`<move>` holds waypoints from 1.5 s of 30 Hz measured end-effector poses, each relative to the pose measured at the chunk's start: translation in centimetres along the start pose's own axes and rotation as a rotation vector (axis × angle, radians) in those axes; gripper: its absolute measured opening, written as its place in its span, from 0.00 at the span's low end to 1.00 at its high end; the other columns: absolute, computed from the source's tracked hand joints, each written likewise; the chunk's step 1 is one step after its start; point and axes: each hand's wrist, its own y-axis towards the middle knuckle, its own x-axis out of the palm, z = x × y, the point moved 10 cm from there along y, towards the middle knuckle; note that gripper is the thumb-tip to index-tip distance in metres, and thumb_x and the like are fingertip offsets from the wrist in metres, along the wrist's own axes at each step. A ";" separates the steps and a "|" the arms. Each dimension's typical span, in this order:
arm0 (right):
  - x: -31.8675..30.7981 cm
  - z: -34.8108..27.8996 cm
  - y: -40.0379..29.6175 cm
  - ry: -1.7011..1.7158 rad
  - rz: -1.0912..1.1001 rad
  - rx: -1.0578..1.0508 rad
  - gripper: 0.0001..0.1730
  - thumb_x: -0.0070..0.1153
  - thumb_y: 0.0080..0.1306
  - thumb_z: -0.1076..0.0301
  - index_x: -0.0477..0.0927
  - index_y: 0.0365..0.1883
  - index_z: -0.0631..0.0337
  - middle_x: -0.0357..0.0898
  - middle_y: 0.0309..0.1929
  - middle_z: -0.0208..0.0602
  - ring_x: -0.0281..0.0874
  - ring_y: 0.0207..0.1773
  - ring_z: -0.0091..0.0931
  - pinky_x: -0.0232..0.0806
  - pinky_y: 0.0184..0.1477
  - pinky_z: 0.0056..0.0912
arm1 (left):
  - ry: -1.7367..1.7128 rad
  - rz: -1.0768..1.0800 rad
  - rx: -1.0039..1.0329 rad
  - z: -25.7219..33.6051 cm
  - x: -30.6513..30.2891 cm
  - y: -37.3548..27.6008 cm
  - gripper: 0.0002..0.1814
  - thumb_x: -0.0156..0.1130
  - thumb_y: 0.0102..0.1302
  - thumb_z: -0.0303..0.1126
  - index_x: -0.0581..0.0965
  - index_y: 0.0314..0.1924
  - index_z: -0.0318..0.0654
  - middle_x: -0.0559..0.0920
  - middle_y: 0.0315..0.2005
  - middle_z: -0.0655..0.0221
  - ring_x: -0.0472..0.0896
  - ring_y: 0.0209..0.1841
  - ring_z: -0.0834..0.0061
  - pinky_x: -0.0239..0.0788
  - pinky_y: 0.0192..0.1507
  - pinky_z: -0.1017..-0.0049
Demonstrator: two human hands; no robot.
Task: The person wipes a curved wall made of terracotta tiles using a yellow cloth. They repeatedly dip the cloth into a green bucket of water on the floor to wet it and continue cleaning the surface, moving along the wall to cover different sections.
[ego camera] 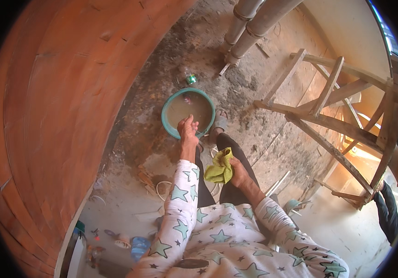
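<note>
My left hand (188, 131) is held out over the near rim of a round green basin (164, 120) on the floor. Its fingers are partly curled, and whether it holds something small cannot be told. Murky brown water (180, 109) fills the basin, with a small pinkish thing in it near the far side. A crumpled yellow-green cloth (219, 166) is gripped in my right hand (240, 172), above my right thigh and nearer to my body than the basin. My sandalled foot (221, 120) stands beside the basin's right side.
A tiled orange surface (56, 87) curves along the left. Metal pipes (249, 26) rise beyond the basin, near a small green packet (191, 79). A wooden trestle frame (334, 121) stands at right, with another person's dark-clothed leg (388, 210) beside it. Blue plastic containers (140, 247) lie lower left.
</note>
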 end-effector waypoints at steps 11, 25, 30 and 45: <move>-3.6 -2.1 -1.6 0.170 0.016 -0.068 0.18 0.51 0.71 0.69 0.74 0.59 0.61 0.79 0.55 0.38 0.79 0.58 0.33 0.71 0.64 0.40 | 0.139 -0.145 -0.026 -5.6 11.7 1.6 0.17 0.76 0.56 0.40 0.77 0.39 0.45 0.74 0.31 0.73 0.79 0.38 0.68 0.65 0.47 0.66; -5.9 -1.6 -2.2 0.276 0.058 -0.027 0.19 0.56 0.69 0.67 0.75 0.57 0.61 0.79 0.53 0.38 0.80 0.54 0.32 0.73 0.61 0.39 | 0.259 -0.210 -0.040 -10.5 16.0 2.9 0.15 0.74 0.58 0.37 0.76 0.39 0.43 0.76 0.29 0.73 0.78 0.36 0.73 0.64 0.47 0.68; -5.9 -2.0 -2.1 0.263 0.067 -0.029 0.20 0.58 0.67 0.67 0.75 0.57 0.61 0.80 0.53 0.36 0.80 0.54 0.31 0.73 0.61 0.38 | 0.296 -0.168 0.011 -9.7 13.7 2.2 0.15 0.73 0.58 0.36 0.76 0.39 0.42 0.77 0.29 0.73 0.78 0.35 0.75 0.65 0.42 0.72; -5.5 -2.2 -1.6 0.237 0.058 0.017 0.20 0.57 0.69 0.67 0.74 0.58 0.60 0.80 0.52 0.35 0.80 0.55 0.31 0.72 0.62 0.38 | 0.281 -0.089 0.059 -7.4 7.5 2.7 0.14 0.72 0.57 0.31 0.74 0.38 0.40 0.78 0.29 0.72 0.78 0.30 0.77 0.66 0.35 0.77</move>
